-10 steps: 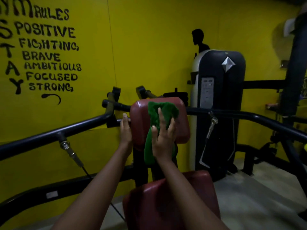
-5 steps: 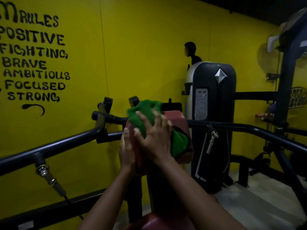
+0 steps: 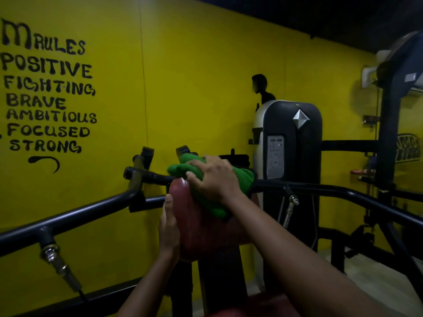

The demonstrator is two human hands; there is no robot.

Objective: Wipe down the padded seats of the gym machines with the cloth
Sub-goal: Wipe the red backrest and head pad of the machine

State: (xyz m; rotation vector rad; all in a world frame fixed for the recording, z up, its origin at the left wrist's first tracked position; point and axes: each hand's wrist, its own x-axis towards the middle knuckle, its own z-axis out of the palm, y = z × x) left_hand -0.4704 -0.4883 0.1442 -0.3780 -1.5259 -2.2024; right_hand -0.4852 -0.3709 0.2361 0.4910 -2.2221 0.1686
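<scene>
Left of the red pad (image 3: 196, 227), the black arm bar (image 3: 91, 208) runs out toward you. Your left hand (image 3: 169, 227) lies flat on the pad's left edge, fingers straight, bracing it and grasping nothing. The green cloth (image 3: 242, 181) hung down the pad's face a second ago. It now sits on the top edge, bunched under your right hand (image 3: 215, 179), whose fingers curl over it and press down. The face looks done and you're on the upper rim. The seat cushion (image 3: 270, 304) below the pad likely still needs wiping.
</scene>
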